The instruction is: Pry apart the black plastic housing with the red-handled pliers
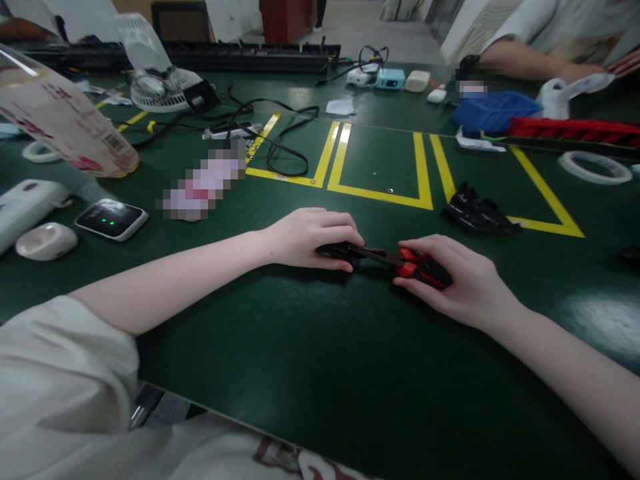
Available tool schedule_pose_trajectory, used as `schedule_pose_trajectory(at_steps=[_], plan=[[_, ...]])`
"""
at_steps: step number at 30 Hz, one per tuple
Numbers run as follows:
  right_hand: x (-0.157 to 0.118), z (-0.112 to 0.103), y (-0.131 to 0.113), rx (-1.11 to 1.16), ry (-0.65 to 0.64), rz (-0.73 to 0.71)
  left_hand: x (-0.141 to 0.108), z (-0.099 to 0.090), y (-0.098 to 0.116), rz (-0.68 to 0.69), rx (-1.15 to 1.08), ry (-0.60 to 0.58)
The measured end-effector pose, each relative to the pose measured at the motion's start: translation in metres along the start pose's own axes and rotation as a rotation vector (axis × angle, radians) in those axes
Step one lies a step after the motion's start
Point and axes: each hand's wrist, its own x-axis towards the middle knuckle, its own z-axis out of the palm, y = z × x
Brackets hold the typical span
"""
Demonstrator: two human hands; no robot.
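My right hand (457, 273) is wrapped round the red and black handles of a pair of pliers (409, 262), above the green table. The pliers' dark jaws point left and meet a small black part (343, 250). That part sits between the thumb and fingers of my left hand (310, 238), which hide much of it. Whether the jaws grip the part cannot be made out. A crumpled black piece (477, 210) lies on the table beyond my right hand.
Yellow tape frames (380, 197) mark the green table (320, 373). A bottle (75, 123), a small screen device (111, 219) and a fan (165, 87) stand left. A blue bin (495, 110), a red strip (575, 130) and a tape roll (595, 167) lie right. Another person's arm rests behind.
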Motion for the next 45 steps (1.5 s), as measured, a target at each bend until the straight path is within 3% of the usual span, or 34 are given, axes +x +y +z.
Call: schedule_pose_trajectory(at_steps=[14, 23, 31, 40, 45], plan=[[0.0018, -0.0018, -0.0044, -0.019, -0.014, 0.049, -0.001, 0.0001, -0.0029, -0.006, -0.025, -0.074], [-0.0002, -0.0008, -0.0077, 0.024, 0.02, 0.066, 0.0002, -0.0038, 0.002, 0.075, 0.11, -0.025], [-0.0022, 0.0033, -0.0075, 0.076, -0.008, 0.057, -0.0003, -0.0055, 0.0028, 0.116, 0.23, -0.144], [-0.001, 0.0019, -0.0051, 0.1, -0.004, 0.069, -0.0032, -0.0033, 0.0018, 0.16, 0.186, -0.028], [0.0013, 0.0005, -0.0057, 0.073, -0.029, 0.081, -0.0022, -0.004, 0.0027, 0.149, 0.17, -0.051]])
